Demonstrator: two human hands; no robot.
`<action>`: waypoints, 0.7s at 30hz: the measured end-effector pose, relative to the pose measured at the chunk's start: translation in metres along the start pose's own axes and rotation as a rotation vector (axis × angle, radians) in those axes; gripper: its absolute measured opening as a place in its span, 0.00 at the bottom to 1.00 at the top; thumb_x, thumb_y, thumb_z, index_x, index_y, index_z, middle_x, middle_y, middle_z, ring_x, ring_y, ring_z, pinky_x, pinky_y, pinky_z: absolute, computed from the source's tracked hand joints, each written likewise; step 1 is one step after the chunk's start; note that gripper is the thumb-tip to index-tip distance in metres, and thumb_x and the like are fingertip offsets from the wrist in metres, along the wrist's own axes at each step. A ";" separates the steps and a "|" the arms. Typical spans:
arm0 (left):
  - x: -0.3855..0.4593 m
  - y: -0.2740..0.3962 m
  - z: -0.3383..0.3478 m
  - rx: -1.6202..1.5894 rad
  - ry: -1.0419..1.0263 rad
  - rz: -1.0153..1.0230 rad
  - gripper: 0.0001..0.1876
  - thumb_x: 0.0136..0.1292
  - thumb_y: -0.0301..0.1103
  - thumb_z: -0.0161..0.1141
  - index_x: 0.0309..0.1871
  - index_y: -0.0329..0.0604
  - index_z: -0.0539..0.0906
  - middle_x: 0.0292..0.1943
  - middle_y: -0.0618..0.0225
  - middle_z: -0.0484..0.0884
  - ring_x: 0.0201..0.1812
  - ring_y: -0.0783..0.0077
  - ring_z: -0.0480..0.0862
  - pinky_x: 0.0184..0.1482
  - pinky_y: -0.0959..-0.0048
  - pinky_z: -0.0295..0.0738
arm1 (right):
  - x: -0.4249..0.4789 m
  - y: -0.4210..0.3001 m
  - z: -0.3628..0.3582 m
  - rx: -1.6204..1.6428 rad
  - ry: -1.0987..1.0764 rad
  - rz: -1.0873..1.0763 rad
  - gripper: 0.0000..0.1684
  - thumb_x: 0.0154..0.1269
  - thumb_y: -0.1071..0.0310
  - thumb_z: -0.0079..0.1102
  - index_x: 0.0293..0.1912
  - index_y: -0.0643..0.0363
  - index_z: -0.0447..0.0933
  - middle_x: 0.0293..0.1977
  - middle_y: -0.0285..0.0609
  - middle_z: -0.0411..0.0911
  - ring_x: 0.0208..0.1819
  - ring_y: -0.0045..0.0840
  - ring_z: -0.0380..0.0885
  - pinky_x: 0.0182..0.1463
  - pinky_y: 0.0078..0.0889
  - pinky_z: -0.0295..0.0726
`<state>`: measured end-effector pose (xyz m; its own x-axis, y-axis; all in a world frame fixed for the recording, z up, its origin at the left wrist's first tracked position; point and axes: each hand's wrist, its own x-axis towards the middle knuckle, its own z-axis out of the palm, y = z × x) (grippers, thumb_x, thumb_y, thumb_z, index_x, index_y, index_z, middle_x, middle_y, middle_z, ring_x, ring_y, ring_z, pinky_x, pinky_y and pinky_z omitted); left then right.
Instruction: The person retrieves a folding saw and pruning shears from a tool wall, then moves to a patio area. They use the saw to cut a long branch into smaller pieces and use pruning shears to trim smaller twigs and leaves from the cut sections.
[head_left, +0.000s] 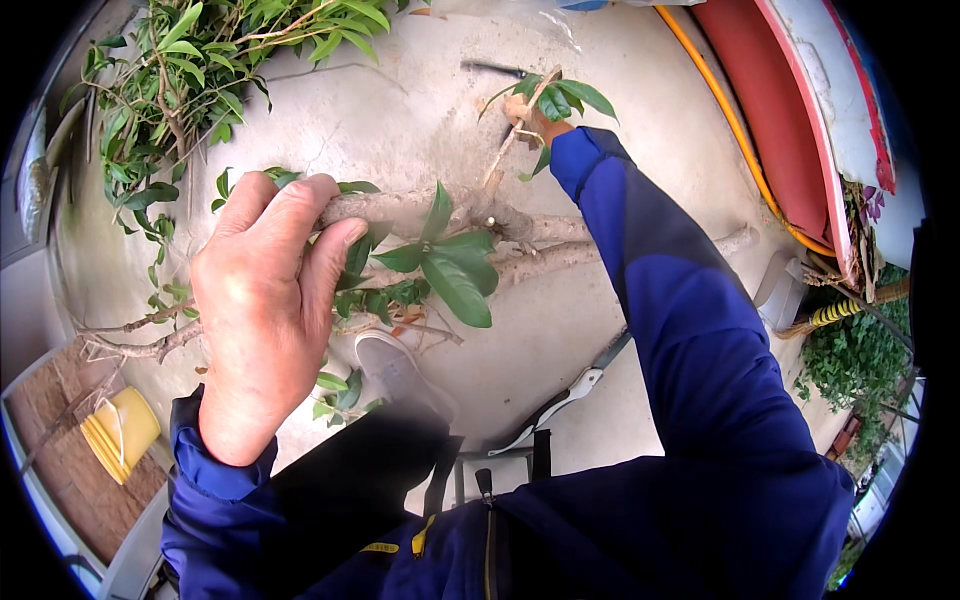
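Observation:
My left hand (262, 277) grips the end of a thick, rough-barked branch (405, 214), its thumb along the lower side. Glossy green leaves (457, 274) hang from this branch. A side twig (504, 154) rises from it and crosses in front of my right hand (529, 116), with more leaves over the fingers. Close beside the right hand, low over the floor, is a dark, blurred slim object (491, 69); whether the hand holds it cannot be told. Another bare branch (544, 259) lies behind the first and passes under my right sleeve.
A pruning saw (577, 390) lies on the concrete floor (360, 120) near my shoe (390, 367). Leafy cut branches (180, 82) are heaped at upper left. A yellow container (120, 435) stands lower left. An orange hose (727, 112) runs beside a red curved panel (780, 112) at right.

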<state>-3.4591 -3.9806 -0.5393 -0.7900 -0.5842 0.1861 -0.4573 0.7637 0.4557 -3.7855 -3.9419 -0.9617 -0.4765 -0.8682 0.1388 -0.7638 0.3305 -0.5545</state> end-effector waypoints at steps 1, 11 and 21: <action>0.002 0.000 0.000 -0.002 -0.006 -0.005 0.10 0.57 0.23 0.66 0.42 0.33 0.80 0.27 0.60 0.72 0.25 0.64 0.73 0.29 0.71 0.68 | -0.001 0.008 0.004 0.045 0.060 -0.019 0.22 0.63 0.50 0.56 0.48 0.56 0.76 0.43 0.47 0.81 0.47 0.38 0.80 0.50 0.39 0.77; -0.010 0.008 0.001 0.073 0.020 -0.024 0.10 0.57 0.26 0.66 0.42 0.35 0.81 0.28 0.58 0.74 0.27 0.56 0.76 0.30 0.65 0.70 | -0.002 0.004 -0.113 -0.168 0.037 0.277 0.15 0.62 0.59 0.53 0.35 0.58 0.83 0.34 0.53 0.83 0.39 0.48 0.82 0.44 0.46 0.79; -0.037 0.019 -0.012 0.193 0.043 0.059 0.12 0.59 0.36 0.65 0.43 0.41 0.82 0.38 0.53 0.78 0.40 0.49 0.80 0.41 0.59 0.74 | -0.122 -0.033 -0.337 -0.124 0.194 0.049 0.15 0.52 0.77 0.59 0.43 0.60 0.73 0.34 0.57 0.80 0.39 0.52 0.80 0.43 0.47 0.77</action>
<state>-3.4333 -3.9478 -0.5275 -0.8014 -0.5450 0.2464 -0.4840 0.8330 0.2682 -3.8489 -3.7218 -0.6844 -0.5802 -0.7663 0.2760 -0.7795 0.4242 -0.4610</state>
